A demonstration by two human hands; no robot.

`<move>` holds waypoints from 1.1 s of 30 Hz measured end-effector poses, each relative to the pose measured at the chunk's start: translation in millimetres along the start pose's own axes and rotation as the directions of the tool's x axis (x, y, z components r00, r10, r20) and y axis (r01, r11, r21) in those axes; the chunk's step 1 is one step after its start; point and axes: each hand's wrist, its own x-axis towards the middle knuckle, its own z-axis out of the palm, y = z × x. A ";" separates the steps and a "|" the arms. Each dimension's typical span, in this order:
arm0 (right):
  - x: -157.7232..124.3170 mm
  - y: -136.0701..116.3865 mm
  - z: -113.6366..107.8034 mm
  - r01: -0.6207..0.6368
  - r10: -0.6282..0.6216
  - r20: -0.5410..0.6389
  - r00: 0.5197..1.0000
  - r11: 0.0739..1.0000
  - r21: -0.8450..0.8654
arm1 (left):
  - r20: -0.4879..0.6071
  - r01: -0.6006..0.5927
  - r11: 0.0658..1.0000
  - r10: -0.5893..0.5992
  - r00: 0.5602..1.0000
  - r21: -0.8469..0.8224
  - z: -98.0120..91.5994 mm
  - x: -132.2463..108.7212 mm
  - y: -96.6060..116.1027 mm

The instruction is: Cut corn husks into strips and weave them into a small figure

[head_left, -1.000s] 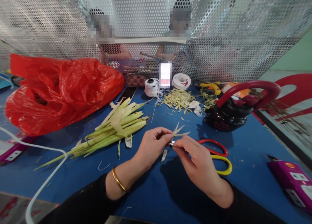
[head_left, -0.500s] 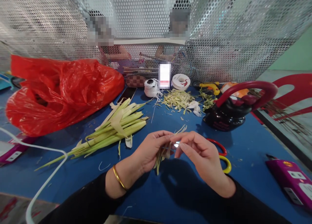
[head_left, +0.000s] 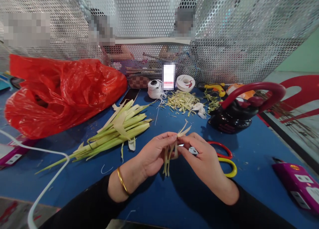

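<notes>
My left hand (head_left: 157, 152) is closed, pinching a thin bundle of pale husk strips (head_left: 167, 164); their tied-looking top sticks up above the fingers and the loose ends hang below. My right hand (head_left: 203, 162) is closed around the middle of a pair of scissors (head_left: 226, 167), whose red and yellow handle rings stick out past the hand on the right. Its metal pivot and a bit of blade show at the fingers, close to the strips. The right fingertips meet the bundle's top. Left of my hands lies a pile of green corn husks (head_left: 124, 129).
A red plastic bag (head_left: 67, 92) fills the left. Behind stand white string (head_left: 154, 89), a ribbon spool (head_left: 185, 83), a lit phone (head_left: 168, 76) and husk scraps (head_left: 183, 101). A black pot-like object with a red handle (head_left: 230, 119) and purple power strip (head_left: 296, 185) are right. People sit beyond the perforated screen.
My right hand has turned and drawn in its fingers, with the scissors shifting left and their pivot coming into view. The husk strips now hang straighter, with their top more exposed.
</notes>
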 end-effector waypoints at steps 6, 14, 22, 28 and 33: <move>-2.0 -0.5 2.5 -0.041 0.038 0.045 0.998 0.998 0.048 | -0.040 0.015 0.999 -0.013 0.999 0.041 1.2 -1.7 -3.3; 1.3 -2.6 -2.5 -0.059 0.059 -0.001 0.998 0.996 0.063 | -0.089 -0.037 0.999 0.039 0.995 0.024 0.1 1.6 -1.6; 0.3 -6.9 -1.9 -0.213 0.190 0.117 0.975 0.949 0.232 | -0.236 -0.183 0.941 0.253 0.938 0.283 3.0 6.0 -10.2; 0.8 -6.9 -2.4 -0.458 0.414 0.223 0.883 0.649 0.607 | -0.184 -0.233 0.909 0.309 0.933 0.347 6.4 4.9 -11.1; 3.7 -5.6 -2.4 -0.508 0.452 0.292 0.843 0.490 0.708 | -0.117 -0.309 0.826 0.406 0.906 0.472 7.8 3.1 -10.7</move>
